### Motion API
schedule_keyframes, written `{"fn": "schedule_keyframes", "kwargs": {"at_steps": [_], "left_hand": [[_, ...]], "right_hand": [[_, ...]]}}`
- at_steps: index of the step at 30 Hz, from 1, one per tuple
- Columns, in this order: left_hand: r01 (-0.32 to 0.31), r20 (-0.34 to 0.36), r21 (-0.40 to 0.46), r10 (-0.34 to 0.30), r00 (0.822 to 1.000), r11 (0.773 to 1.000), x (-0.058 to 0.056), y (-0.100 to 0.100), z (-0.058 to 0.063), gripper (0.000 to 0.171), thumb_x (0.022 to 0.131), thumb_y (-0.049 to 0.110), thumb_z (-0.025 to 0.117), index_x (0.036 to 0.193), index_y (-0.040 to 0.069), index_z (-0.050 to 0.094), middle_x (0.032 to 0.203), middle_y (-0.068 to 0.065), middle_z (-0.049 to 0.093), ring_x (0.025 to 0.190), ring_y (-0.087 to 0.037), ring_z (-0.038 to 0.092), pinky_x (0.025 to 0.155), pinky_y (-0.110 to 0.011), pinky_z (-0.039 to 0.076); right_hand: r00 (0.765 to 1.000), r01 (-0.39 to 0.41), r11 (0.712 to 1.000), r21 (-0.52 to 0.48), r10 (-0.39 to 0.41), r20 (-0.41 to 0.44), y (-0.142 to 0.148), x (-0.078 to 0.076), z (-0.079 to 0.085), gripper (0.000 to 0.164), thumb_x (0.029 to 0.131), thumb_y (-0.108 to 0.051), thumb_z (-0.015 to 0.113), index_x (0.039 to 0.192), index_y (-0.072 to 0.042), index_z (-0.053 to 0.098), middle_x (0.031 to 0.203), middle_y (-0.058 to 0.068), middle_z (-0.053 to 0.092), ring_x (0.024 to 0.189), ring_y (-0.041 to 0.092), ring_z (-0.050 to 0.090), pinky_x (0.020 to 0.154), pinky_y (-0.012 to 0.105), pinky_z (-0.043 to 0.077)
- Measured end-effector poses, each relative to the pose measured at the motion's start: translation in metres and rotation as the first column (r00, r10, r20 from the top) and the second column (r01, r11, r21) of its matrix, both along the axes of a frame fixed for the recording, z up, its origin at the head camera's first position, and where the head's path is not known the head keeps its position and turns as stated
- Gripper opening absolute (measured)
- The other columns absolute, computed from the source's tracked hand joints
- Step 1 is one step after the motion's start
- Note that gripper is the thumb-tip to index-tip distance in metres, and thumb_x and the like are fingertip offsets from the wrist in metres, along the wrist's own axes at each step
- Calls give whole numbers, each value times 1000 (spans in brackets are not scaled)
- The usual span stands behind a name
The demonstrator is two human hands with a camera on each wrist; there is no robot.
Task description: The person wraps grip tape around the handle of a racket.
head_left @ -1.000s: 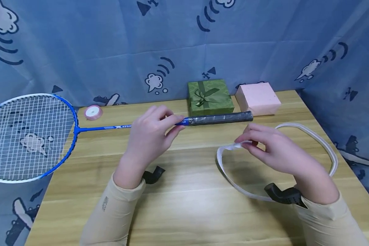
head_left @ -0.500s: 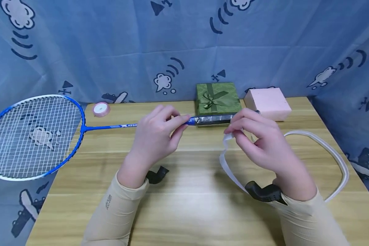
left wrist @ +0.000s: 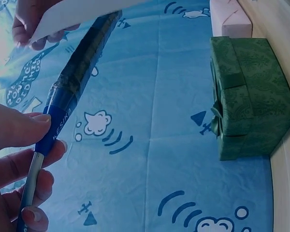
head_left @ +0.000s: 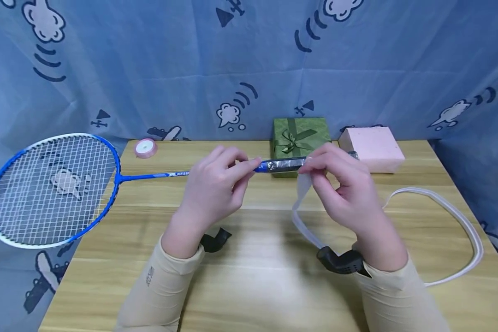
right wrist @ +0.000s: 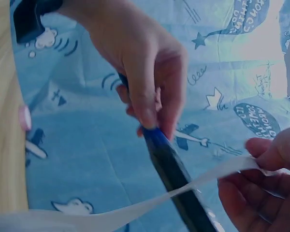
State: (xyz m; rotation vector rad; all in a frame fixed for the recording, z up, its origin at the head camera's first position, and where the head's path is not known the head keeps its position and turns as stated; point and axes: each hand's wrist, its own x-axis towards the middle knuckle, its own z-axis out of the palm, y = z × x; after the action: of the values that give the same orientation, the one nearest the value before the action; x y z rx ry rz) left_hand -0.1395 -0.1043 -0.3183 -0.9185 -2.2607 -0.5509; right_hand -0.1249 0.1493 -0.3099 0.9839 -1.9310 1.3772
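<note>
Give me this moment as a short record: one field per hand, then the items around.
Left hand: grips the racket at the blue section beside its dark handle
Right hand: pinches the white strip close to the handle
Behind handle: green box, with pink box to its right
Back left: pink roll on the table

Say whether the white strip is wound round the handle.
Not wound: the right hand pinches the white strip, and no turns show on the handle.
</note>
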Motion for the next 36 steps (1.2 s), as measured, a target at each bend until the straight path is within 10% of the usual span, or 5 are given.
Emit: {"fn": "schedule_keyframes", "kwargs": {"at_steps": [9,18,36], "left_hand": [[9,23,5,-10,1000,1000,0,4,1,18,93,8,73,107,15,82,89,0,67,82,-21,58,64,-30,50],[13,43,23,-14,999,1000,0,4,4,14,96,12,73,109,15,76,95,3,74,90,-21,66,73,-32,55],[38,-61,24,-37,997,999,-4,0,-2,13,96,10,69,105,13,79,92,1,74,82,-22,61,67,-31,53]], "right_hand": [[994,-32,997,-73,39,103,-6,9,-7,24,87,23,61,98,7,76,93,11,75,82,11,65,68,17,48],[938,-44,966,-254,127,321,-17,17,-17,24,87,23,65,107,12,72,101,8,75,84,14,71,73,19,57],[916,-26,988,-153,85,393,-32,3,-36,20,92,12,69,111,7,74,89,14,78,79,14,77,70,25,61]]}}
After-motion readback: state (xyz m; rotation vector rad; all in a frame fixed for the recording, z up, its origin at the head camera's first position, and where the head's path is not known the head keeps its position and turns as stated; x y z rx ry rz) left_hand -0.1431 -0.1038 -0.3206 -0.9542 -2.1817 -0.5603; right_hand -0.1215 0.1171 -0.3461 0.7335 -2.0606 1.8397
